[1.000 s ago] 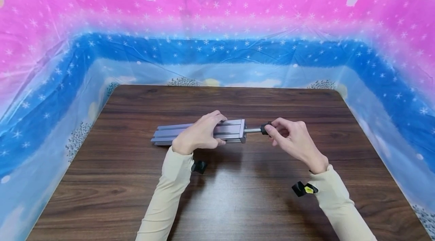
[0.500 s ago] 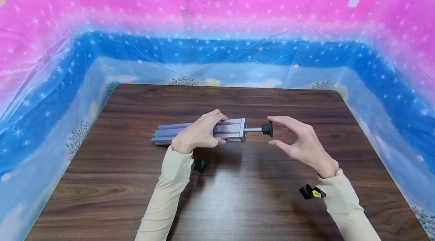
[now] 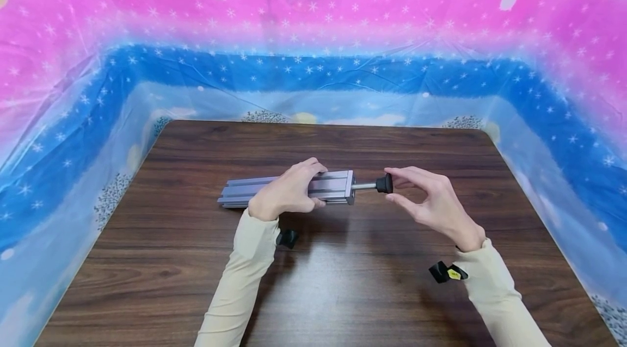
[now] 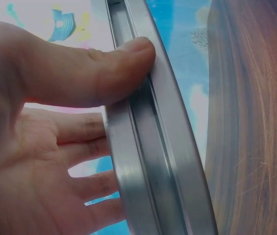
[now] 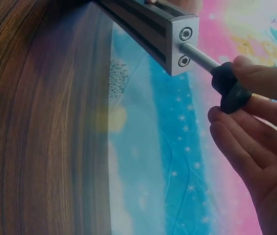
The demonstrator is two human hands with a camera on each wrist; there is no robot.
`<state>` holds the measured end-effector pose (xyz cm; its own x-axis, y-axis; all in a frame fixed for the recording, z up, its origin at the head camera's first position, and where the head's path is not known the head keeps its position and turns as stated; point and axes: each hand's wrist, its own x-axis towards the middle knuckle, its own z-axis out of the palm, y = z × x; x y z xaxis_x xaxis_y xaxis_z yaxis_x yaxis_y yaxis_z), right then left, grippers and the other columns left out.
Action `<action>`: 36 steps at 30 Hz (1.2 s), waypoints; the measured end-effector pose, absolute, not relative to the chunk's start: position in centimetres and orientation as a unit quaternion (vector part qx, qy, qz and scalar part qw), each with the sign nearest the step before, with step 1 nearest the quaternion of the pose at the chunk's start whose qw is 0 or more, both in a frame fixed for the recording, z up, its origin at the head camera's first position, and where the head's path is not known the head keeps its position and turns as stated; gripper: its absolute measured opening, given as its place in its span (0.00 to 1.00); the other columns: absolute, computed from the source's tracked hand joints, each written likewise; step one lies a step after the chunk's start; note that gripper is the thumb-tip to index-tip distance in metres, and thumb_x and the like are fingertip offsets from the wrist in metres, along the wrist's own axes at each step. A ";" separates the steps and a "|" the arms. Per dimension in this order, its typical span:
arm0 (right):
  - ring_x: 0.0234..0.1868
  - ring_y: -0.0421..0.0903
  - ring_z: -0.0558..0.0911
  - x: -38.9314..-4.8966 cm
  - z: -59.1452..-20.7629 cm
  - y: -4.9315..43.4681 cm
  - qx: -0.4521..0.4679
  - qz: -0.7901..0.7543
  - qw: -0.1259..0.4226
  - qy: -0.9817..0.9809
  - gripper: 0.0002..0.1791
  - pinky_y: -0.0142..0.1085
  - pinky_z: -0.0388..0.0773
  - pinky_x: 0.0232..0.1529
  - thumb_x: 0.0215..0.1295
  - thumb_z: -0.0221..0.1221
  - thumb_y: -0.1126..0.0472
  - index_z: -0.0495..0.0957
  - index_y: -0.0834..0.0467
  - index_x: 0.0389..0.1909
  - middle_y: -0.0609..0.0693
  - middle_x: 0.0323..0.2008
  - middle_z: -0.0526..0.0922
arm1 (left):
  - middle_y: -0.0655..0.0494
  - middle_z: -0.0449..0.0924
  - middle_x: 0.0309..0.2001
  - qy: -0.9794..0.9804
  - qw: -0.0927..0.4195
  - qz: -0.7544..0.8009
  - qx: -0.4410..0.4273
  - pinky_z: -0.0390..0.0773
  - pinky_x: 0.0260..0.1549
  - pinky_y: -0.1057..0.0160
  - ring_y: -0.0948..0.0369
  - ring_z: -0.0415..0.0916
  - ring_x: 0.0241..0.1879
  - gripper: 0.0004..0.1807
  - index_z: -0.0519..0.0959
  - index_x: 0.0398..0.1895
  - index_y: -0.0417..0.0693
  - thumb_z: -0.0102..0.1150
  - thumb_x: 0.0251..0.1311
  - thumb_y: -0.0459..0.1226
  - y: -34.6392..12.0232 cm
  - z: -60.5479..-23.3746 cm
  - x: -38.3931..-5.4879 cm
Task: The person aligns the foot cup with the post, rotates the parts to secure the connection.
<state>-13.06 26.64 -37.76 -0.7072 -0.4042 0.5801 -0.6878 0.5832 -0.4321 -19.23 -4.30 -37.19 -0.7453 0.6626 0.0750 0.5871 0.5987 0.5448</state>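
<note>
A silver aluminium profile with lengthwise slots lies sideways over the table. My left hand grips it from above near its middle, the thumb pressed along the slotted side in the left wrist view. Out of the end plate, between two bolt heads, sticks a threaded rod. On the rod's tip sits a black levelling foot. My right hand pinches the rim of this foot between thumb and fingertips. In the right wrist view the thumb overlaps the foot while the other fingers lie just beneath it.
The dark wood-grain table has its far edge behind the profile. A pink and blue printed cloth hangs around the back and sides. Black camera mounts sit at both wrists.
A second ago my right fingers pinched the foot; half a second ago they were spread apart at its outer end. Now thumb and fingers have closed back in on it. The left hand stays put.
</note>
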 end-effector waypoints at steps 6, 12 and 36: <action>0.36 0.37 0.87 -13.1 -37.9 26.5 0.302 0.331 0.211 -0.868 0.28 0.27 0.81 0.42 0.54 0.74 0.67 0.82 0.56 0.59 0.46 0.42 0.88 | 0.52 0.75 0.49 0.895 0.067 0.269 0.351 0.73 0.47 0.58 0.56 0.70 0.42 0.29 0.76 0.59 0.40 0.71 0.52 0.37 -4.3 -37.1 -19.2; 0.35 0.34 0.86 -13.1 -38.2 26.3 0.273 0.342 0.199 -0.877 0.20 0.27 0.82 0.37 0.57 0.72 0.65 0.85 0.59 0.53 0.47 0.39 0.89 | 0.51 0.75 0.50 0.896 0.066 0.264 0.352 0.74 0.48 0.57 0.55 0.72 0.44 0.30 0.76 0.59 0.39 0.71 0.52 0.38 -4.2 -37.3 -19.2; 0.27 0.36 0.86 -12.5 -37.7 25.5 0.135 0.366 0.102 -0.915 0.15 0.31 0.79 0.28 0.71 0.60 0.46 0.86 0.52 0.45 0.45 0.28 0.89 | 0.51 0.76 0.51 0.891 0.061 0.275 0.355 0.74 0.48 0.58 0.56 0.72 0.44 0.30 0.76 0.59 0.39 0.71 0.52 0.37 -4.5 -37.3 -19.0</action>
<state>-12.53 25.54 -37.67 -0.9427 -0.1724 0.2857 -0.3218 0.6959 -0.6420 -19.03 -4.48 -37.27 -0.7404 0.6666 0.0865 0.5995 0.5966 0.5336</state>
